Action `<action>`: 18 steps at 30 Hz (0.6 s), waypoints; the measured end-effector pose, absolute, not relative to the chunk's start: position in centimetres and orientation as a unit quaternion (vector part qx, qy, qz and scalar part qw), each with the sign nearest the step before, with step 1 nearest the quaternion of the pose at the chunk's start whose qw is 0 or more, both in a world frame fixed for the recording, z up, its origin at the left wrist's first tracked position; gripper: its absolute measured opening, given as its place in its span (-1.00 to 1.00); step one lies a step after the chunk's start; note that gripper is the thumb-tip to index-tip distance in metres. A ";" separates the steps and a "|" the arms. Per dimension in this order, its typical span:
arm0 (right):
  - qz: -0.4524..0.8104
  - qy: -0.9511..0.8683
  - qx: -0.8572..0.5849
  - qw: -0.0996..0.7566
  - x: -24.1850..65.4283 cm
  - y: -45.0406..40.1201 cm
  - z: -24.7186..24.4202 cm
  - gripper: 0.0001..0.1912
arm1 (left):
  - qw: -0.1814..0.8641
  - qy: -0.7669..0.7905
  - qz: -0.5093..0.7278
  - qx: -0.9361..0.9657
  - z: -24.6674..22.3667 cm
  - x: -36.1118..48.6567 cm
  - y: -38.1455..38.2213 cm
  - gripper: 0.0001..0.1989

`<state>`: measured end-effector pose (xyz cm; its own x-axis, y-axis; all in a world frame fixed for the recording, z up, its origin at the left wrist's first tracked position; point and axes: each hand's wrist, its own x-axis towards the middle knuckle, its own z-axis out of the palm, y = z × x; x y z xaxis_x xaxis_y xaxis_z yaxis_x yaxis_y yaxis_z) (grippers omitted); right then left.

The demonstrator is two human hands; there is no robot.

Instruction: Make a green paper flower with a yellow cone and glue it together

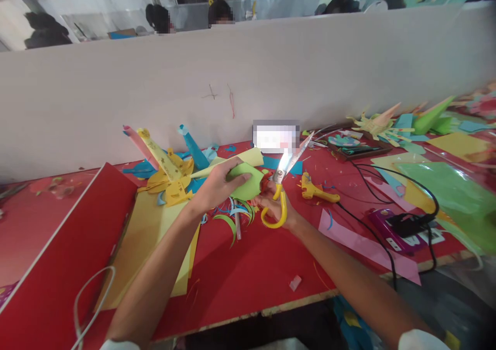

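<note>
My left hand (217, 186) is closed on a piece of green paper (248, 184), with the thumb on top of it. In my right hand (271, 205) is a pair of scissors (279, 177) with yellow handles. Their blades point up and away to the right, slightly apart, clear of the paper. A small red thing beside the right fingers is too unclear to name. Curled green, blue and white paper strips (234, 216) lie on the table below my hands. Behind the left hand is a pale yellow paper roll (248, 157).
Paper cones, yellow (160, 156) and blue (194, 147), stand at the left by a red divider (70, 257). A yellow glue gun (315, 191), its black cord, a pink strip (360, 244) and a purple box (395, 228) lie right. Beyond the white partition (155, 92), people's heads show.
</note>
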<state>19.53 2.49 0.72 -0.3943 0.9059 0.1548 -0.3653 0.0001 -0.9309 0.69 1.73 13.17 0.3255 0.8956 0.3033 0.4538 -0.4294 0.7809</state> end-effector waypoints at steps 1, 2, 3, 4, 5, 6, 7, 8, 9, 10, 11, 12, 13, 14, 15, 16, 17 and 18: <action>0.659 -0.505 -0.264 0.491 19.6 2.5 0.8 -0.47 | 0.308 0.435 0.375 0.758 13.2 0.7 1.7 -0.78; 0.658 -0.496 -0.269 0.499 19.6 2.6 1.0 -0.47 | 0.317 0.428 0.376 0.758 13.3 0.7 1.7 -0.79; 0.656 -0.489 -0.273 0.506 19.6 2.6 1.1 -0.47 | 0.321 0.425 0.376 0.759 13.2 0.7 1.7 -0.79; 0.656 -0.483 -0.272 0.512 19.6 2.6 1.2 -0.46 | 0.320 0.425 0.375 0.759 13.1 0.7 1.8 -0.80; 0.657 -0.480 -0.263 0.519 19.6 2.7 1.3 -0.47 | 0.314 0.430 0.377 0.758 13.0 0.7 1.8 -0.82; 0.657 -0.479 -0.249 0.527 19.6 2.7 1.4 -0.47 | 0.298 0.440 0.384 0.755 12.9 0.6 2.0 -0.84; 0.657 -0.479 -0.232 0.534 19.5 2.8 1.5 -0.49 | 0.271 0.451 0.400 0.751 12.7 0.6 2.1 -0.86; 0.657 -0.481 -0.216 0.539 19.4 2.9 1.6 -0.50 | 0.234 0.459 0.421 0.746 12.6 0.6 2.1 -0.88; 0.657 -0.482 -0.203 0.543 19.4 2.9 1.6 -0.51 | 0.195 0.460 0.445 0.743 12.5 0.5 2.2 -0.91; 0.660 -0.481 -0.195 0.544 19.3 3.0 1.6 -0.52 | 0.157 0.450 0.466 0.746 12.5 0.5 2.1 -0.95; 0.665 -0.476 -0.193 0.543 19.3 3.0 1.6 -0.52 | 0.122 0.430 0.479 0.755 12.5 0.4 2.1 -0.94; 0.674 -0.467 -0.196 0.538 19.3 3.1 1.7 -0.52 | 0.095 0.403 0.483 0.772 12.5 0.4 2.0 -0.90; 0.685 -0.455 -0.201 0.533 19.3 3.1 1.7 -0.53 | 0.078 0.371 0.476 0.794 12.5 0.4 2.0 -0.83; 0.694 -0.442 -0.206 0.530 19.4 3.1 1.7 -0.53 | 0.068 0.340 0.462 0.816 12.5 0.4 2.0 -0.77; 0.702 -0.431 -0.210 0.527 19.5 3.0 1.7 -0.54 | 0.064 0.315 0.444 0.837 12.4 0.4 2.0 -0.71; 0.706 -0.423 -0.212 0.527 19.6 3.0 1.7 -0.55 | 0.063 0.296 0.421 0.855 12.3 0.5 2.1 -0.67; 0.705 -0.418 -0.215 0.531 19.7 3.1 1.7 -0.57 | 0.065 0.285 0.397 0.870 12.0 0.6 2.2 -0.63; 0.699 -0.415 -0.221 0.539 19.9 3.1 1.6 -0.59 | 0.068 0.280 0.371 0.883 11.7 0.7 2.3 -0.61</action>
<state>19.89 3.10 1.62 -0.3206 0.9370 0.1391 -0.5708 -0.0739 -0.8177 0.70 2.32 11.72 0.5675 0.5446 0.6175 0.4432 -0.8341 0.3284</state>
